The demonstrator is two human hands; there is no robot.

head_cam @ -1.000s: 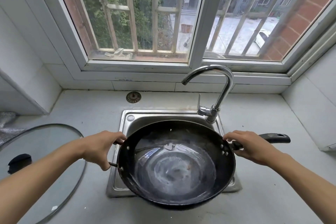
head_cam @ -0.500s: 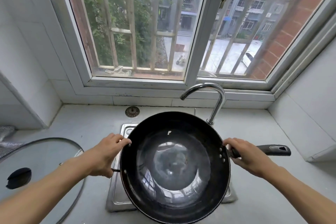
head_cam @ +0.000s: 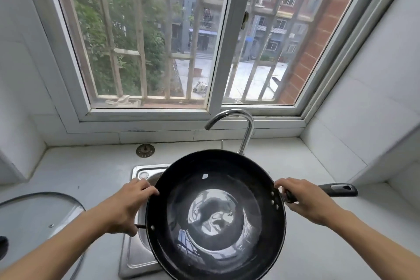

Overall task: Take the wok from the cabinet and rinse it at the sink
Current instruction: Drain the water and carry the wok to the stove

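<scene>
A black wok [head_cam: 216, 211] with a wet, shiny inside is held over the steel sink [head_cam: 134, 254], tilted with its far rim raised toward me. My left hand [head_cam: 127, 209] grips the small helper handle on its left rim. My right hand [head_cam: 304, 200] is closed on the base of the long black handle [head_cam: 338, 189], which points right. The curved chrome tap [head_cam: 245, 129] rises behind the wok, with no water running from it. Most of the sink basin is hidden by the wok.
A glass lid [head_cam: 38, 223] with a black knob lies on the counter at the left. A round metal sink strainer [head_cam: 145, 150] sits near the back wall. A barred window spans the wall behind the tap. White tiled walls close in on both sides.
The wok has been lifted out of the sink and tipped up, its open face turning toward me. Both hands kept their grips. The camera has tilted upward, showing more window.
</scene>
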